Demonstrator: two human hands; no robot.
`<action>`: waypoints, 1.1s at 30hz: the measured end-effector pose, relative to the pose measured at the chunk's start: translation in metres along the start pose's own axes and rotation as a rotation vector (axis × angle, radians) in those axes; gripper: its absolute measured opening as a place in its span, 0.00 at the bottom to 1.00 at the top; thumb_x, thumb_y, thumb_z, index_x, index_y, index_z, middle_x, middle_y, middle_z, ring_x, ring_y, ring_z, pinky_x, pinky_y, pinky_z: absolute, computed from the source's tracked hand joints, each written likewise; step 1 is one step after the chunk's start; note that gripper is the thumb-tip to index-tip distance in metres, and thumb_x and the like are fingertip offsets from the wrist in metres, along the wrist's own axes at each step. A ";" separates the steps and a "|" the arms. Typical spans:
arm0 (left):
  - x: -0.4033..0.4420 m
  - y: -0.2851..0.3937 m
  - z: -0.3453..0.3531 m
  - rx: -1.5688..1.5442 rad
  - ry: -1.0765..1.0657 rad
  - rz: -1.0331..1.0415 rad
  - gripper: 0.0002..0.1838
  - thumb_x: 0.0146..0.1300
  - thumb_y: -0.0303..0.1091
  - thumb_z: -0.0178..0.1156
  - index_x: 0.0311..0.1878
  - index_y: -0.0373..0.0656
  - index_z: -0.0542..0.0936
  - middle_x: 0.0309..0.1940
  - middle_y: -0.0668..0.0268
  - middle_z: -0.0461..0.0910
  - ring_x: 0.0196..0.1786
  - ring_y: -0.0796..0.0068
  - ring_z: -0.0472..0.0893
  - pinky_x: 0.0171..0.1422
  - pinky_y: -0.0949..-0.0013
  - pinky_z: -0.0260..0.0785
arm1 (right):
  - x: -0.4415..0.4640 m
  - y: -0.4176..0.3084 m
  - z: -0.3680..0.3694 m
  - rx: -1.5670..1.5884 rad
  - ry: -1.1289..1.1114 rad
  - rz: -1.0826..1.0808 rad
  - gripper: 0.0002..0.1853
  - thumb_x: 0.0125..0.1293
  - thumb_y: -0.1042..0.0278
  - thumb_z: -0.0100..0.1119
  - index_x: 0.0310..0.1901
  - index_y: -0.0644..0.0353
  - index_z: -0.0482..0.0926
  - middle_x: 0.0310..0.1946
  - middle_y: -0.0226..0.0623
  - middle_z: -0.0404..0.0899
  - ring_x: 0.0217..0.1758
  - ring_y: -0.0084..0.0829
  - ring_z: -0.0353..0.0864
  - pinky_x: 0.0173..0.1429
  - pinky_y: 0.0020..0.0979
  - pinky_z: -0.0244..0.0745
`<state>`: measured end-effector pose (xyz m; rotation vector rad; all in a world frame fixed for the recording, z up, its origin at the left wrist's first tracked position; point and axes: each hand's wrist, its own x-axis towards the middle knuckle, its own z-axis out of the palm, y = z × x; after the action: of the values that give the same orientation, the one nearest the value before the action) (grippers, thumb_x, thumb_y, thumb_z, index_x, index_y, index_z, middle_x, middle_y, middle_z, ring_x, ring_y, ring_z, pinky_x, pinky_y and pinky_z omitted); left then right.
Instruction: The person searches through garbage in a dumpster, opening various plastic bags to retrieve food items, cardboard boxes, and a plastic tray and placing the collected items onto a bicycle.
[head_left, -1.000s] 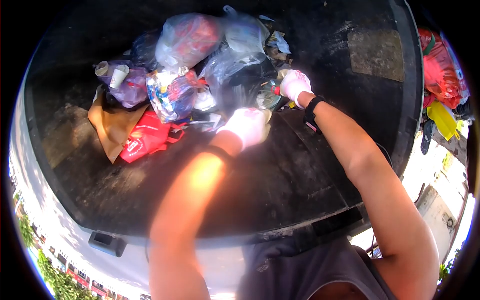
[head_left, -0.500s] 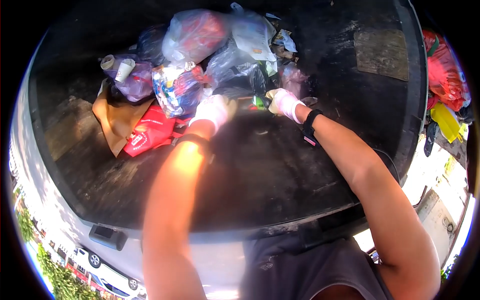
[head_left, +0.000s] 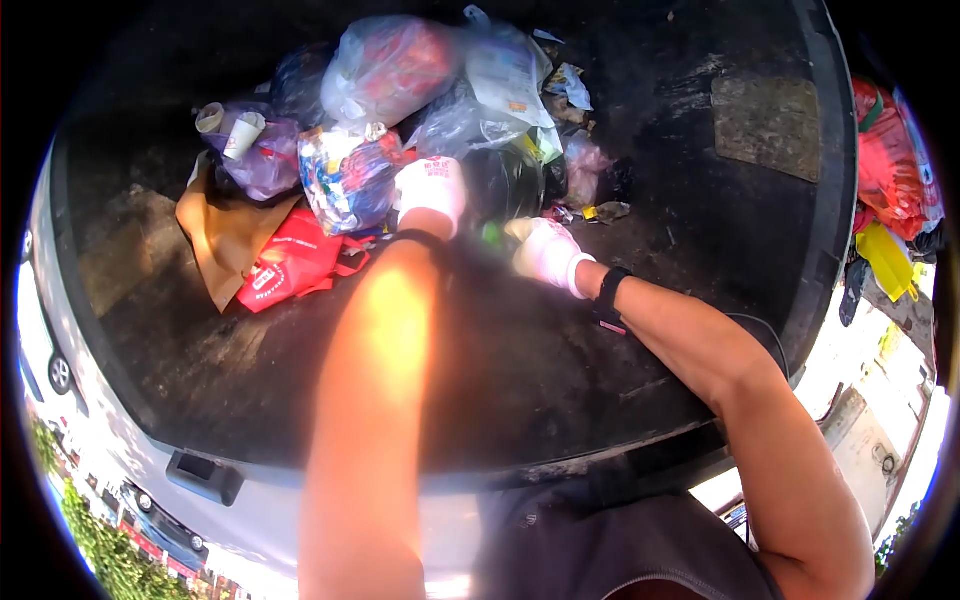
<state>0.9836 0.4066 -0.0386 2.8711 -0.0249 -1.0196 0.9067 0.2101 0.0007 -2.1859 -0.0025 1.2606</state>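
Note:
My left hand (head_left: 432, 190), in a white glove with red print, is closed at the left edge of a dark see-through plastic bag (head_left: 507, 185). Its fingertips are mostly hidden behind the back of the hand. My right hand (head_left: 547, 252), gloved too, has its fingers curled at the lower right of that bag. A blurred green thing (head_left: 492, 235) shows just left of the right fingers. Left of my left hand sits a clear bag of mixed rubbish (head_left: 347, 180). A red bag (head_left: 292, 262) lies below it, over brown paper (head_left: 225, 235).
A large clear bag with red contents (head_left: 390, 70) tops the pile. Two paper cups (head_left: 243, 135) rest on a purple bag (head_left: 265, 165). A flat brown board (head_left: 765, 122) lies right on the dark bed (head_left: 680, 260). Red bags (head_left: 888, 150) hang outside the right edge.
My left hand has moved slightly up, its back now turned to the camera. My right hand has come down and left. The dark bag between them looks fuller and rounder.

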 end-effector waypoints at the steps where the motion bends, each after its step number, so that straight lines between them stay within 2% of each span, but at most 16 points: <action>1: -0.002 0.000 -0.011 0.030 -0.058 0.025 0.13 0.71 0.34 0.64 0.49 0.43 0.94 0.48 0.51 0.93 0.54 0.53 0.93 0.56 0.53 0.86 | -0.005 -0.005 -0.004 -0.027 -0.009 -0.031 0.18 0.64 0.75 0.60 0.55 0.56 0.88 0.57 0.50 0.89 0.64 0.52 0.87 0.67 0.46 0.80; 6: 0.023 -0.042 0.018 -0.128 -0.061 -0.237 0.18 0.71 0.40 0.61 0.52 0.40 0.93 0.52 0.44 0.91 0.58 0.46 0.91 0.65 0.51 0.82 | -0.047 -0.017 -0.034 -0.181 -0.128 -0.227 0.22 0.62 0.77 0.58 0.57 0.56 0.89 0.59 0.48 0.89 0.66 0.52 0.85 0.71 0.45 0.79; 7: 0.047 -0.081 0.039 0.121 -0.303 -0.116 0.19 0.72 0.42 0.63 0.53 0.41 0.93 0.59 0.53 0.91 0.63 0.55 0.89 0.67 0.55 0.81 | -0.059 -0.008 -0.038 -0.183 -0.137 -0.312 0.23 0.62 0.77 0.58 0.58 0.55 0.89 0.59 0.48 0.89 0.67 0.52 0.85 0.72 0.44 0.78; 8: 0.115 -0.159 0.133 -0.159 -0.377 0.028 0.21 0.69 0.44 0.70 0.53 0.35 0.92 0.54 0.46 0.91 0.55 0.44 0.91 0.59 0.49 0.83 | -0.068 -0.007 -0.048 -0.182 -0.158 -0.279 0.26 0.60 0.79 0.57 0.60 0.54 0.90 0.60 0.47 0.89 0.69 0.51 0.84 0.72 0.43 0.79; 9: 0.114 -0.182 0.137 -0.249 -0.449 -0.162 0.21 0.72 0.45 0.67 0.58 0.40 0.91 0.57 0.52 0.91 0.56 0.51 0.90 0.60 0.51 0.82 | -0.074 -0.006 -0.065 -0.137 -0.209 -0.276 0.27 0.58 0.79 0.59 0.60 0.56 0.89 0.60 0.48 0.89 0.69 0.50 0.84 0.73 0.42 0.79; 10: 0.112 -0.203 0.138 -0.326 -0.498 -0.359 0.21 0.75 0.47 0.64 0.63 0.46 0.90 0.59 0.58 0.91 0.58 0.58 0.90 0.60 0.54 0.81 | -0.072 0.010 -0.067 -0.055 -0.127 -0.366 0.21 0.54 0.82 0.60 0.51 0.60 0.87 0.49 0.49 0.87 0.57 0.50 0.86 0.60 0.41 0.79; 13: 0.113 -0.224 0.191 0.120 -0.392 0.133 0.17 0.77 0.45 0.56 0.50 0.46 0.89 0.50 0.61 0.93 0.52 0.64 0.91 0.61 0.57 0.79 | -0.051 0.032 -0.087 0.084 -0.024 -0.303 0.15 0.52 0.84 0.61 0.42 0.62 0.86 0.35 0.46 0.84 0.40 0.32 0.82 0.46 0.35 0.77; 15: 0.086 -0.170 0.146 -0.270 -0.499 -0.140 0.16 0.75 0.44 0.57 0.45 0.43 0.87 0.42 0.58 0.91 0.43 0.60 0.90 0.51 0.56 0.78 | -0.035 0.047 -0.102 0.235 0.088 -0.120 0.12 0.53 0.85 0.62 0.39 0.62 0.85 0.29 0.42 0.84 0.34 0.23 0.81 0.41 0.33 0.76; 17: 0.039 -0.103 0.087 -0.687 -0.501 -0.491 0.16 0.74 0.43 0.58 0.40 0.40 0.85 0.34 0.56 0.90 0.33 0.56 0.88 0.40 0.56 0.76 | -0.018 0.081 -0.123 0.027 0.232 0.063 0.05 0.64 0.76 0.68 0.41 0.61 0.88 0.29 0.32 0.87 0.33 0.25 0.83 0.40 0.32 0.78; 19: 0.019 -0.071 0.067 -0.799 -0.530 -0.588 0.17 0.72 0.43 0.59 0.35 0.37 0.84 0.26 0.54 0.88 0.24 0.52 0.87 0.30 0.55 0.74 | 0.014 0.132 -0.127 0.188 0.252 0.389 0.04 0.64 0.75 0.69 0.40 0.58 0.88 0.30 0.32 0.86 0.33 0.25 0.84 0.38 0.33 0.79; 20: 0.030 -0.075 0.092 -0.641 -0.618 -0.499 0.19 0.70 0.40 0.63 0.54 0.34 0.87 0.39 0.51 0.88 0.43 0.49 0.91 0.47 0.46 0.83 | 0.025 0.144 -0.123 0.322 0.306 0.453 0.06 0.64 0.76 0.70 0.42 0.56 0.89 0.32 0.34 0.87 0.33 0.25 0.86 0.37 0.32 0.81; 21: 0.019 -0.071 0.103 -0.895 -0.676 -0.547 0.14 0.72 0.39 0.51 0.29 0.46 0.73 0.17 0.68 0.72 0.14 0.69 0.65 0.23 0.60 0.54 | 0.043 0.162 -0.111 0.402 0.383 0.519 0.17 0.59 0.81 0.67 0.49 0.53 0.89 0.41 0.30 0.90 0.40 0.29 0.90 0.43 0.35 0.89; 24: 0.035 -0.071 0.136 -0.760 -1.035 -0.506 0.14 0.74 0.40 0.51 0.29 0.51 0.69 0.17 0.73 0.64 0.17 0.76 0.59 0.23 0.62 0.52 | 0.057 0.143 -0.112 0.027 0.295 0.539 0.17 0.61 0.71 0.70 0.53 0.51 0.91 0.41 0.35 0.92 0.44 0.29 0.91 0.49 0.36 0.87; 27: -0.011 -0.020 0.064 -0.675 -0.745 -0.264 0.22 0.82 0.49 0.52 0.35 0.44 0.78 0.19 0.72 0.70 0.17 0.75 0.66 0.25 0.60 0.60 | 0.058 0.132 -0.110 0.000 0.434 0.344 0.16 0.64 0.65 0.71 0.53 0.53 0.92 0.43 0.41 0.94 0.47 0.35 0.93 0.53 0.38 0.85; 28: -0.015 -0.012 0.046 -0.657 -0.776 -0.213 0.21 0.82 0.49 0.52 0.37 0.43 0.81 0.21 0.70 0.74 0.19 0.72 0.71 0.26 0.60 0.64 | 0.052 0.116 -0.121 -0.077 0.357 0.366 0.22 0.62 0.53 0.76 0.55 0.52 0.91 0.54 0.47 0.92 0.60 0.51 0.90 0.63 0.41 0.83; 33: 0.007 -0.007 0.087 -0.428 -1.239 -0.078 0.20 0.82 0.47 0.52 0.46 0.44 0.89 0.35 0.63 0.90 0.34 0.65 0.88 0.38 0.60 0.79 | 0.053 0.096 -0.144 -0.019 0.435 0.403 0.20 0.64 0.54 0.74 0.55 0.53 0.91 0.53 0.48 0.92 0.60 0.49 0.91 0.63 0.41 0.83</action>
<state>0.9339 0.4057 -0.1111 1.5143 0.1861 -2.2556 1.0215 0.0751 -0.0367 -2.5144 0.6287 0.9523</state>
